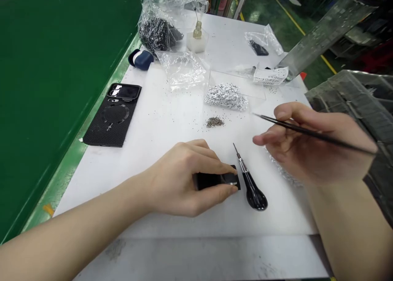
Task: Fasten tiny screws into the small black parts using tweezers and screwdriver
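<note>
My left hand (190,176) grips a small black block (211,180) on the white mat, thumb and forefinger at its right end; much of the block is hidden under the palm. In my right hand (319,141), raised over the mat's right side, are dark tweezers (294,127) with their tips pointing left. A screwdriver (252,189) with a glossy black handle lies just right of the block. Beyond it sits a pile of tiny screws (215,122). Behind that, a clear tray holds many small white-and-grey pieces (227,96).
A phone in a black case (112,115) lies at the left edge, near a dark blue earbud case (143,60). Farther back are a bag of black parts (158,33) and a small bottle (197,30) on a white base. A grey post (325,31) rises at right.
</note>
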Tool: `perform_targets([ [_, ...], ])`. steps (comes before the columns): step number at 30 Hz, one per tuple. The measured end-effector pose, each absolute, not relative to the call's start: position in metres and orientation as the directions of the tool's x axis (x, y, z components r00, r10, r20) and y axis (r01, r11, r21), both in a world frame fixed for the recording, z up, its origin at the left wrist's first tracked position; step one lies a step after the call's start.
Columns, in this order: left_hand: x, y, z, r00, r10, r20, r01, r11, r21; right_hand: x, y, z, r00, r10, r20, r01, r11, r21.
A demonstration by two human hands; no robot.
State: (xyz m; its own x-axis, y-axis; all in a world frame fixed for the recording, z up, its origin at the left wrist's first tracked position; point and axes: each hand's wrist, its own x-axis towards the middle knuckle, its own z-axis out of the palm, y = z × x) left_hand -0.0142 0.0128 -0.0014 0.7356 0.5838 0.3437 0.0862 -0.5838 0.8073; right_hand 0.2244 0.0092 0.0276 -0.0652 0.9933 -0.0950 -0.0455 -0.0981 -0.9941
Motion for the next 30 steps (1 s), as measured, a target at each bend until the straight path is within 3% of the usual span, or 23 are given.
perform_targets([
  [3,-0.014,0.013,-0.002,0.737,0.576,0.353,0.053,-0.57,0.82,0.217,0.012,0.022,-0.062,0.992,-0.11,-0.199,-0.12,-0.973],
  [5,-0.014,0.014,-0.002,0.733,0.586,0.345,0.05,-0.553,0.832,0.212,0.013,0.015,-0.04,0.993,-0.107,-0.172,-0.112,-0.979],
  [10,-0.013,0.015,0.003,0.734,0.605,0.309,0.057,-0.508,0.859,0.199,0.013,0.001,0.138,0.99,-0.024,0.171,-0.047,-0.984],
  [13,-0.013,0.017,0.004,0.743,0.6,0.296,0.052,-0.493,0.868,0.195,0.012,-0.003,0.143,0.989,0.047,0.343,-0.005,-0.939],
  [23,-0.012,0.024,0.008,0.768,0.594,0.239,0.052,-0.43,0.902,0.195,0.012,-0.008,-0.006,0.959,0.282,0.543,0.24,-0.805],
  [30,-0.012,0.026,0.003,0.794,0.577,0.194,0.062,-0.394,0.917,0.194,0.01,-0.012,0.044,0.971,0.236,0.636,0.155,-0.756],
])
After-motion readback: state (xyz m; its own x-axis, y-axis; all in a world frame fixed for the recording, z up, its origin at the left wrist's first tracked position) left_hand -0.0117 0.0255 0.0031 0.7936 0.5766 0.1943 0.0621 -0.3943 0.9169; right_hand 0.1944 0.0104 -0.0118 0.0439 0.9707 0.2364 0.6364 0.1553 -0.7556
